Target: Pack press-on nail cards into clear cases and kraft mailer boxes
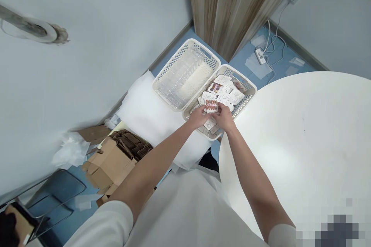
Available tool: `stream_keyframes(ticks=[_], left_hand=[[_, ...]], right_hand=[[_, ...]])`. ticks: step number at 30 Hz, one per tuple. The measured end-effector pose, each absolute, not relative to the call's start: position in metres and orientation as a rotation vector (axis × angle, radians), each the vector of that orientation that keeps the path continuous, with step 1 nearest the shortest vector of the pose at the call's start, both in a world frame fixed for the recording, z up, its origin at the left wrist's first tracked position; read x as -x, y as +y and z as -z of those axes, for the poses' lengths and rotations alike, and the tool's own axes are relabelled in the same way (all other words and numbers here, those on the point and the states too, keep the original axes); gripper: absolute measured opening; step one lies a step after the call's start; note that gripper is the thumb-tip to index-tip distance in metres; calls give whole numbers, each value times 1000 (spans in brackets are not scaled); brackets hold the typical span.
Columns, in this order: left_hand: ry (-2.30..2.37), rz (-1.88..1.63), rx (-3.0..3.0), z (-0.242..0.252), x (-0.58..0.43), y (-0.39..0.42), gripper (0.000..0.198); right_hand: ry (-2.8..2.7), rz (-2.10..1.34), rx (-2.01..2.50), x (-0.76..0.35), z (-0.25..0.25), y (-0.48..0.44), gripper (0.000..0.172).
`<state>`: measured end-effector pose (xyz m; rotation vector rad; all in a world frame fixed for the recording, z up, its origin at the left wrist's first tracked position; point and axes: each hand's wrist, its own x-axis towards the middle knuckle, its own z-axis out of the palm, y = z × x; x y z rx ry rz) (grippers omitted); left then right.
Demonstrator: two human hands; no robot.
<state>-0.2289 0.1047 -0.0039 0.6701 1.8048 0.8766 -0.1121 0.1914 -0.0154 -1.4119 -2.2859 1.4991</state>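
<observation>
Both hands hold one small card with two rows of shiny reddish-brown, nail-shaped pieces. My left hand grips its left edge, and my right hand its right edge, fingers closed. The card is above a white perforated basket with many white printed cards piled inside. Among the pile lies a card with dark round pieces. Touching this basket on its upper left is a second white basket that holds clear plastic trays.
A round white table fills the right side. White cloth lies under the baskets. Cardboard boxes and a metal-framed chair are at lower left. A power strip with cables is on the blue floor beside a wooden cabinet.
</observation>
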Motion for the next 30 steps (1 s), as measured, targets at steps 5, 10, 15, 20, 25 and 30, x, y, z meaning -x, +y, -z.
stream_keyframes(ticks=[5,10,15,20,25,30], left_hand=[[1841,-936,-705,-8,226,96,41],[1801,-1062,-756,-27,219,77,45],[1729,-1238,-724,-48,203,45,47],[1655,-1350,-686,-64,179,4,39],[1572,-1401,-651,-63,146,-33,28],[1493,-1328,-623,-62,115,-56,24]], right_hand=[[-2139,-1527,1438,111,3,190,53],[-2028,-1527,1438,98,-19,173,58],[-1910,-1542,1414,74,-47,137,58],[-1833,-1491,1400,44,-78,86,55],[-1729,-1404,1444,4,-92,32,51],[-1611,-1375,1490,-37,-92,-11,48]])
